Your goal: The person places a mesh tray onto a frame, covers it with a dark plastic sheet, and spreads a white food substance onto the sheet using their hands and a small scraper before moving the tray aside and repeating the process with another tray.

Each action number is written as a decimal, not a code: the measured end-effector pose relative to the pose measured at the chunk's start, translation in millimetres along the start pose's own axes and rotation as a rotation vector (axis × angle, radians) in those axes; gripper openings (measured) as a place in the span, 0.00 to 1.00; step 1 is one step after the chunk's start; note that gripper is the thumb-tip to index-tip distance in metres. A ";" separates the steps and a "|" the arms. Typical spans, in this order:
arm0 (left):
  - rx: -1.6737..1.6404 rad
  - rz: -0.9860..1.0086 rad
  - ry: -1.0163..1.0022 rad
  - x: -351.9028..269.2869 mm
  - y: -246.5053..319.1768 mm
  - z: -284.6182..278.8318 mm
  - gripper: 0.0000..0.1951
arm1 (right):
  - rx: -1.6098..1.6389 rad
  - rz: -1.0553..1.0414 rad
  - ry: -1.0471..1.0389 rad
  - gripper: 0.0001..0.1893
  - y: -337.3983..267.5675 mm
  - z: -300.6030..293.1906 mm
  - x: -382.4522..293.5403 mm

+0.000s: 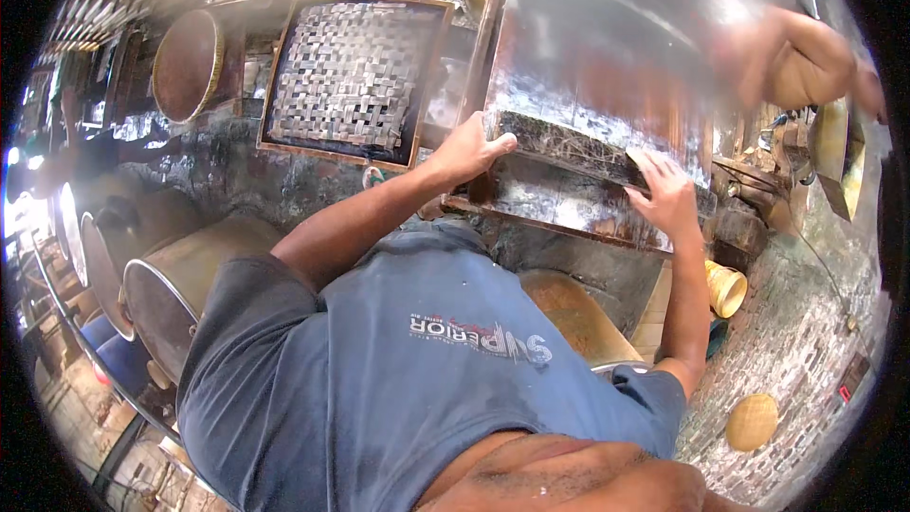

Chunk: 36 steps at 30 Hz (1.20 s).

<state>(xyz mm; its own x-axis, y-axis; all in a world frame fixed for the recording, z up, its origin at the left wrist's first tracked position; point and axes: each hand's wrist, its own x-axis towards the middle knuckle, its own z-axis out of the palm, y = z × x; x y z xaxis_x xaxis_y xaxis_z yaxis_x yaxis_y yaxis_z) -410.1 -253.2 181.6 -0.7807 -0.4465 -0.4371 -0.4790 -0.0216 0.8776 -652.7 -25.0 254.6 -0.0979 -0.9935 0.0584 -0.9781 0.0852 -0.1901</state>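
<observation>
A dark, weathered wooden beam (pixel 569 146) lies across the near part of a wet wooden box or table (pixel 547 199). My left hand (pixel 473 149) grips the beam's left end, with the thumb over the top. My right hand (pixel 661 188) rests on the beam farther right, its fingers spread over the upper edge. Beyond the beam is a wide, shiny wet surface (pixel 569 50), partly blurred by haze. Left of it, a woven bamboo mat (pixel 348 71) lies within a wooden frame (pixel 266 103).
A bare-bodied co-worker (pixel 803 60) is at the upper right, blurred. Large metal pots (pixel 163 306) stand at the left. A round tray (pixel 186 65) leans at the back left. A yellow bucket (pixel 726 289) is at the right, near a brick wall (pixel 803 320).
</observation>
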 end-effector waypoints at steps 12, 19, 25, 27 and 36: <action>0.068 0.055 0.114 -6.2 9.9 -10.0 0.35 | 0.564 1.573 0.582 0.47 88.1 44.2 -110.2; 0.029 0.145 0.079 -28.0 -51.8 -121.3 0.32 | 0.345 1.523 0.722 0.36 -23.1 37.7 -64.3; -0.165 -0.152 0.329 -35.5 -221.8 -216.6 0.23 | 0.562 1.257 0.821 0.23 -170.6 48.4 71.3; -0.333 -0.257 0.385 -43.9 -261.8 -253.1 0.23 | 0.512 1.211 0.711 0.24 -208.5 70.4 99.7; -0.382 -0.407 0.675 -121.7 -407.2 -417.5 0.18 | 0.723 1.218 0.389 0.20 -284.6 286.2 213.2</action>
<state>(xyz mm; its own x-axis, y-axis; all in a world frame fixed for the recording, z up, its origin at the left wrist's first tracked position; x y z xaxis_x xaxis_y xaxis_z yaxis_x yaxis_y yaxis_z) 47.5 -563.5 -40.3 -0.1155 -0.7704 -0.6270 -0.4071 -0.5390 0.7374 -342.6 -282.7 40.7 -0.9336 -0.2446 -0.2617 0.0347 0.6654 -0.7457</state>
